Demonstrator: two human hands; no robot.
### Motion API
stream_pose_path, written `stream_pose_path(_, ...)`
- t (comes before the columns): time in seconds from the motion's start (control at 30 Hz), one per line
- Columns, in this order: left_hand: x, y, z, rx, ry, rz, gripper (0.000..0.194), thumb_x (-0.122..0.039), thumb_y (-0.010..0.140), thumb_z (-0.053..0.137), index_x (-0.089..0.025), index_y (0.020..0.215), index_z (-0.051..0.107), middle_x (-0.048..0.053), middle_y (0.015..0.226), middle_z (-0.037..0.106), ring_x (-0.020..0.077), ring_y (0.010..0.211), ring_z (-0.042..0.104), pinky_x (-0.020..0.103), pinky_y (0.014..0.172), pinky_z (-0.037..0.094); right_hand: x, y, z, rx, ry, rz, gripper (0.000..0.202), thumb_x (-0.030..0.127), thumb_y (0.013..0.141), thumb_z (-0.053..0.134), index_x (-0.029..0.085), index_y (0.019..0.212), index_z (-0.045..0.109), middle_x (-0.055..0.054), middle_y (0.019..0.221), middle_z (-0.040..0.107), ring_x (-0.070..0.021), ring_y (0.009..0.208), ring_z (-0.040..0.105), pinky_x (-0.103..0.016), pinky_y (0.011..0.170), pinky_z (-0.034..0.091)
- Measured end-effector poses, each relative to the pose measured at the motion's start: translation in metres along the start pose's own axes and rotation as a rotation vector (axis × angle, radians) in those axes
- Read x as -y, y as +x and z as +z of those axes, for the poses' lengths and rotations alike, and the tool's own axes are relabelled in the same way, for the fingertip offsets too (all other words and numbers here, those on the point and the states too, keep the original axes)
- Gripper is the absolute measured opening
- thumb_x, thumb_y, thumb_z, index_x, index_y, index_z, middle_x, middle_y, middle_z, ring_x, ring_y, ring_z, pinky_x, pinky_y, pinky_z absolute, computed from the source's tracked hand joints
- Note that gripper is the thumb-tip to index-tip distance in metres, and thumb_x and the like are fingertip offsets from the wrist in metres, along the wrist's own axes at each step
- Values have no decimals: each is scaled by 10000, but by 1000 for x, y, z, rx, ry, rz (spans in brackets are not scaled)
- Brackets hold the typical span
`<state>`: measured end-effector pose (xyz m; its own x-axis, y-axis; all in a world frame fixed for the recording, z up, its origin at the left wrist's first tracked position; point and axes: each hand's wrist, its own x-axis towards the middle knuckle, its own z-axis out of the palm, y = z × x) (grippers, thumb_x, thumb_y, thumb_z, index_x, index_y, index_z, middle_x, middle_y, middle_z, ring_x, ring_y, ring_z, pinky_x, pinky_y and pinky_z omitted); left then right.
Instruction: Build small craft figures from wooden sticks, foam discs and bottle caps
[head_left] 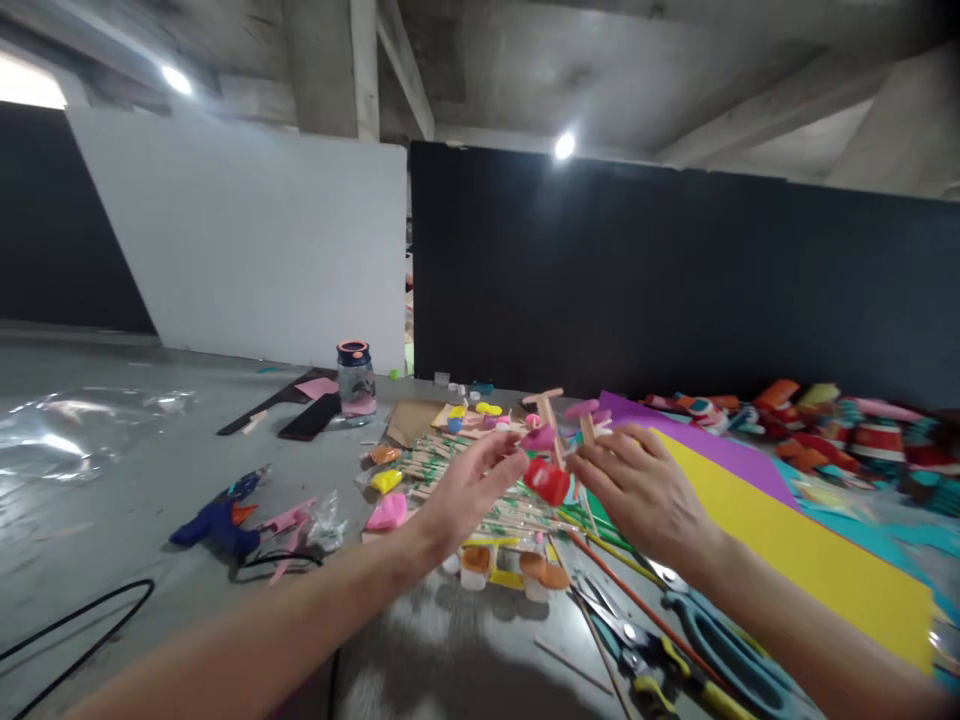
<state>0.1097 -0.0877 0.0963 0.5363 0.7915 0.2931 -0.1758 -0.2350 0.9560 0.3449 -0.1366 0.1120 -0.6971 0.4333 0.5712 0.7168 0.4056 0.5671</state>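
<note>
Both hands are raised over the middle of the table at a small craft-stick model [551, 425] with pink and red parts. My left hand [476, 480] has its thumb and fingers closed at the model's left side, beside a pink lump [538, 438]. On the other side, my right hand [645, 490] has its fingers bent round the sticks. A red piece [546, 482] shows between the hands. Beneath lie many green-marked wooden craft sticks [424, 462]. Nearer me sits another small model [506, 568] with yellow, orange and white parts. Fingers hide part of the held model.
Scissors [626, 625] and pliers [660, 670] lie front right by coloured card [810, 550]. A blue glue gun [221, 525] with a black cord lies left. Clay packets [386, 512], a bottle [355, 382] and a dark phone [310, 416] are around. Panels [660, 270] stand behind.
</note>
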Motion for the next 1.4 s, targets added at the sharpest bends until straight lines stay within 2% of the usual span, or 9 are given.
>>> stream_pose_path(0.2, -13, -25, 36, 58, -330, -178, 370, -464, 802, 761, -123, 926, 692, 50, 852, 658, 143, 799, 602, 276, 772, 450, 54, -13, -55, -25, 25, -30, 277, 72, 997, 436, 60, 1121, 683, -109, 914, 711, -286, 929, 564, -486, 925, 427)
stream_pose_path(0.43, -12, -68, 42, 42, -254, -180, 230, -339, 822, 738, -155, 954, 703, 25, 882, 665, 114, 765, 600, 251, 750, 466, 97, -40, -85, 9, 133, 73, 269, 89, 1002, 439, 47, 1104, 684, -127, 937, 698, -292, 968, 566, -480, 941, 439)
stream_pose_path(0.53, -14, -82, 34, 86, -118, -137, 223, -309, 839, 722, -152, 995, 695, 52, 950, 696, 137, 831, 630, 266, 786, 482, 107, -48, -88, 25, 154, 124, 252, 113, 1006, 453, 81, 1090, 688, -123, 959, 696, -287, 985, 567, -481, 955, 443)
stream_pose_path(0.7, -14, -99, 18, 168, 79, -136, 228, -317, 886, 652, -136, 1023, 680, 34, 819, 670, 92, 625, 533, 216, 555, 414, 114, -45, -86, -17, 183, 88, 277, 124, 1022, 418, 116, 1029, 695, -108, 955, 698, -269, 952, 557, -478, 957, 428)
stream_pose_path(0.9, -20, -111, 6, 262, 212, -147, 212, -329, 894, 622, -143, 957, 700, 19, 790, 617, 84, 607, 487, 188, 503, 410, 119, -43, -83, -9, 213, 40, 262, 135, 1020, 437, 125, 1020, 698, -98, 969, 702, -276, 978, 548, -518, 1020, 384)
stream_pose_path(1.07, -30, -116, -9, 410, 341, -293, 219, -275, 887, 596, -161, 1001, 745, -10, 687, 556, 84, 575, 484, 185, 505, 410, 115, -50, -79, 33, 192, 44, 249, 126, 1004, 452, 141, 1040, 698, -101, 979, 701, -284, 1016, 554, -539, 1046, 376)
stream_pose_path(1.17, -28, -119, -17, 420, 219, -398, 251, -301, 885, 612, -164, 1050, 741, 47, 838, 637, 110, 661, 562, 198, 521, 429, 110, -54, -76, 46, 178, 87, 249, 122, 1000, 449, 136, 1033, 695, -105, 964, 699, -279, 1010, 564, -531, 1048, 386)
stream_pose_path(1.27, -21, -123, -17, 319, -144, -448, 308, -389, 914, 594, -148, 1067, 712, 90, 985, 618, 123, 730, 595, 191, 500, 394, 106, -57, -73, 69, 157, 103, 257, 105, 997, 433, 115, 1005, 690, -108, 933, 693, -283, 986, 574, -536, 1033, 399)
stream_pose_path(1.4, -9, -125, -2, 144, -379, -522, 362, -481, 912, 614, -122, 895, 656, -41, 689, 419, 32, 500, 362, 149, 425, 203, 106, -60, -72, 53, 153, 115, 297, 113, 1013, 386, 111, 1018, 683, -105, 912, 686, -288, 971, 581, -533, 999, 425)
